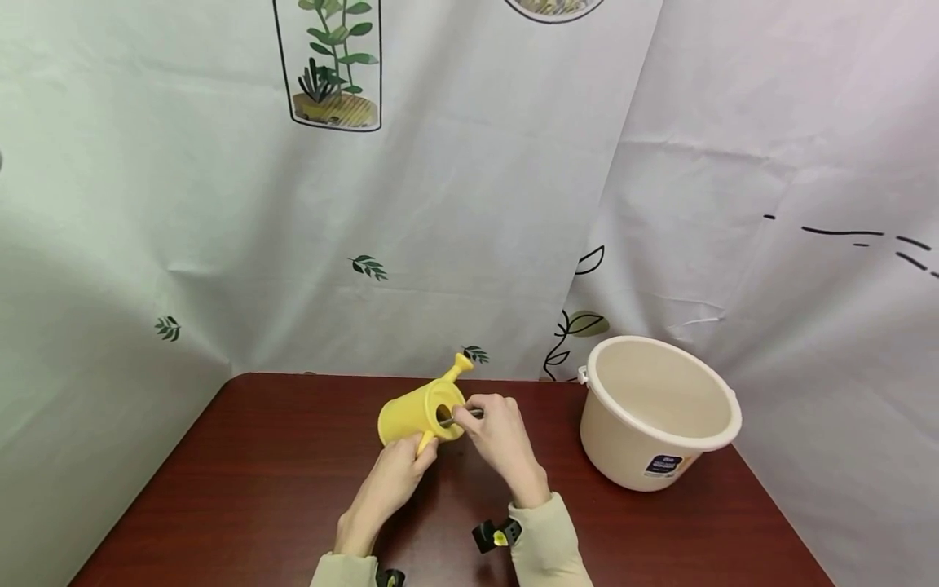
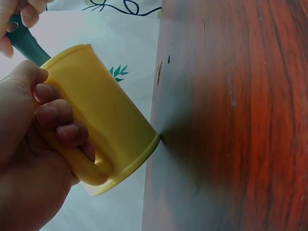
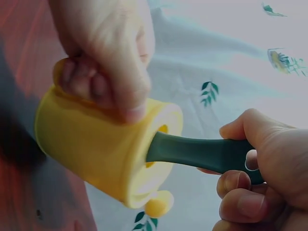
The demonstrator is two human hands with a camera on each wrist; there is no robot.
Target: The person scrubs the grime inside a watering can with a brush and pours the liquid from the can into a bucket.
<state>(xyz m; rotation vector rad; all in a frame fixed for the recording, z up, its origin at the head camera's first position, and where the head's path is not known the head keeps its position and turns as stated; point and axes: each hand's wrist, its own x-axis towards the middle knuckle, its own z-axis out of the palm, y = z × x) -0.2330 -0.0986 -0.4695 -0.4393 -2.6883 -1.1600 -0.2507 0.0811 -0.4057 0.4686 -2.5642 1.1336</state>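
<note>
A small yellow watering can (image 1: 406,416) is tilted above the dark table, its spout pointing up and away. My left hand (image 1: 396,475) grips its handle, with the fingers curled round it in the left wrist view. My right hand (image 1: 497,439) pinches a dark green handle (image 3: 197,153) near its end, where there is a hanging hole. The other end of this tool goes into the round opening in the can's top, so its working part is hidden. In the left wrist view, the can's bottom edge (image 2: 127,174) is close to the tabletop; I cannot tell whether they touch.
To the right on the table stands a large cream bucket (image 1: 660,436) with a label on its front. The reddish-brown table (image 1: 271,481) ends at a pale hanging cloth (image 1: 469,212) printed with plants. A black wrist device (image 1: 496,535) sits by my right sleeve.
</note>
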